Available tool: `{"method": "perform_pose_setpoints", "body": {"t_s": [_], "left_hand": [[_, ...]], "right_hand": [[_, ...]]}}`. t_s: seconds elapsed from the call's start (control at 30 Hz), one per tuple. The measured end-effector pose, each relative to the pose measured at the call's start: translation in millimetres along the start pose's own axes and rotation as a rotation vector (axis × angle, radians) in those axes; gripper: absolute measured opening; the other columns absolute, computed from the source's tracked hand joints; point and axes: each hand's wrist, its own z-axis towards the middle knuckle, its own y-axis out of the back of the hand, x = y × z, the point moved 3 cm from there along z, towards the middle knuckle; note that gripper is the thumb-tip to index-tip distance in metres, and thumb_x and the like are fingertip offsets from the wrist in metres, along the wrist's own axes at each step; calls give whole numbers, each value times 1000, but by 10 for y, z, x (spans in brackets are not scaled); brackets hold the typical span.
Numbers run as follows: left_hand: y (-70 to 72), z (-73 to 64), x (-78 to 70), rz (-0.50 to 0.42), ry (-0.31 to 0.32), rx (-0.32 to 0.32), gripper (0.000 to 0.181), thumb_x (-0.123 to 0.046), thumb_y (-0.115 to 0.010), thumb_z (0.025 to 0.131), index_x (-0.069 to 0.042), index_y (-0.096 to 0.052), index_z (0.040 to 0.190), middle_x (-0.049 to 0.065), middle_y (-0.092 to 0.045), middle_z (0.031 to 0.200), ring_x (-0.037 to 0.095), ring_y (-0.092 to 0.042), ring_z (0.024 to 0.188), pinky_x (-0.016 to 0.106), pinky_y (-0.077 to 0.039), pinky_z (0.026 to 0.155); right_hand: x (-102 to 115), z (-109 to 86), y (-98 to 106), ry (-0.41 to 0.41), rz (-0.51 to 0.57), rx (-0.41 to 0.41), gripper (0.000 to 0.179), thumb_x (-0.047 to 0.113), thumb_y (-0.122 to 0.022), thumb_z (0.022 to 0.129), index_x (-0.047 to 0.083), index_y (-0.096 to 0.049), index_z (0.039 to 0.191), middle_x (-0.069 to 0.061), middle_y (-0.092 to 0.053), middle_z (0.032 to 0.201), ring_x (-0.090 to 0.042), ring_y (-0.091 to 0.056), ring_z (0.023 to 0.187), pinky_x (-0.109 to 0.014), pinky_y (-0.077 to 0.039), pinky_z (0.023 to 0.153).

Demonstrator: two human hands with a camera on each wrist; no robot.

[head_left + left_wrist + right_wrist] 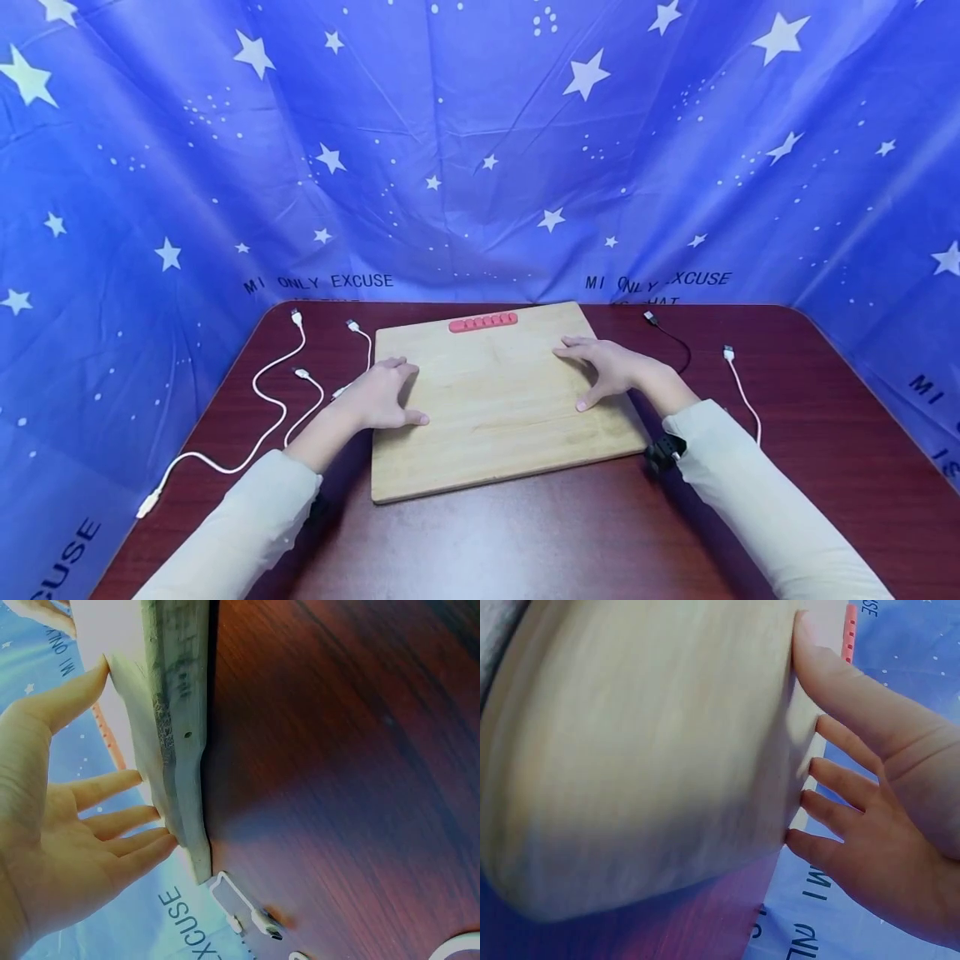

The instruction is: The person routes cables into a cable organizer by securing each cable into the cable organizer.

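A light wooden board (487, 433) lies slightly turned on the table. Along its far edge sits a red strip with several notches (483, 322), which looks like a cable holder. My left hand (382, 397) rests its spread fingertips on the board's left part; in the left wrist view the left hand (90, 832) has fairly straight fingers touching the surface. On the right part, my right hand (609, 368) touches the board with thumb and fingertips spread. The right wrist view shows that right hand (892, 817) with its fingertips on the wood and nothing gripped.
Several white USB cables lie left of the board, among them a long one (281, 408) and a shorter one (321, 392). To the right are a black-cabled plug (650, 317) and a white cable (742, 392). A blue starry curtain (480, 150) hangs around the dark red table (480, 550).
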Motion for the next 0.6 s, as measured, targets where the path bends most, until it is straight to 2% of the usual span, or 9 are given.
{"method": "perform_pose_setpoints", "body": {"t_s": [0.27, 0.4, 0.6], "left_hand": [[-7, 23, 24, -46, -19, 28, 82, -42, -83, 67, 7, -56, 127, 33, -52, 135, 46, -45, 132, 51, -38, 113], [41, 60, 36, -80, -14, 49, 81, -38, -87, 63, 8, -58, 124, 34, -53, 133, 45, -46, 131, 51, -38, 113], [41, 28, 69, -116, -20, 63, 82, -37, -86, 65, 9, -56, 127, 37, -47, 137, 48, -40, 134, 55, -34, 114]], "right_hand": [[13, -54, -29, -1, 17, 1, 93, 32, -87, 65, -1, -45, 140, -32, -34, 149, -49, -30, 139, -62, -28, 114], [38, -79, -51, 16, 20, -27, 92, 33, -87, 65, -2, -45, 139, -33, -34, 148, -50, -31, 138, -62, -29, 113], [70, -122, -63, 16, 26, -62, 90, 30, -87, 65, -3, -47, 138, -34, -35, 147, -50, -33, 137, -63, -31, 111]]}}
